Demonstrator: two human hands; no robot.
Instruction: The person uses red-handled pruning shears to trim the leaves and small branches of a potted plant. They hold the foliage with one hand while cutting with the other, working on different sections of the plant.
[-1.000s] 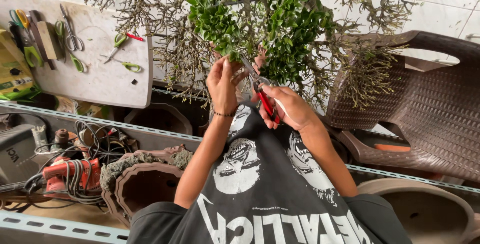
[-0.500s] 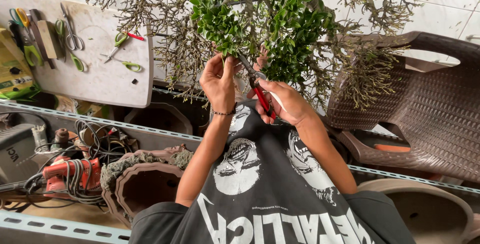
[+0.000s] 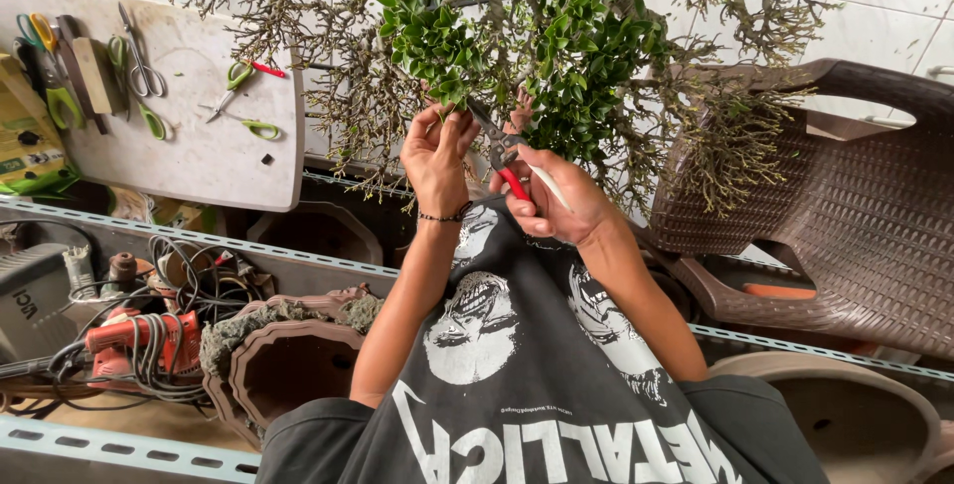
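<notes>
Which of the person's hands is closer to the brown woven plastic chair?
Right. The right hand, gripping red-handled pruning shears, is on the side of the brown woven plastic chair, though apart from it. The left hand pinches a leafy twig farther away.

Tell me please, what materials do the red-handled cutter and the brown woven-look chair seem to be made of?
The red-handled cutter in the right hand looks like dull grey metal at the blades, with glossy red grips, probably plastic or rubber coating. The brown woven-look chair seems moulded plastic: its weave pattern is uniform, and the rim is smooth with a slight sheen, though real rattan cannot be excluded.
</notes>
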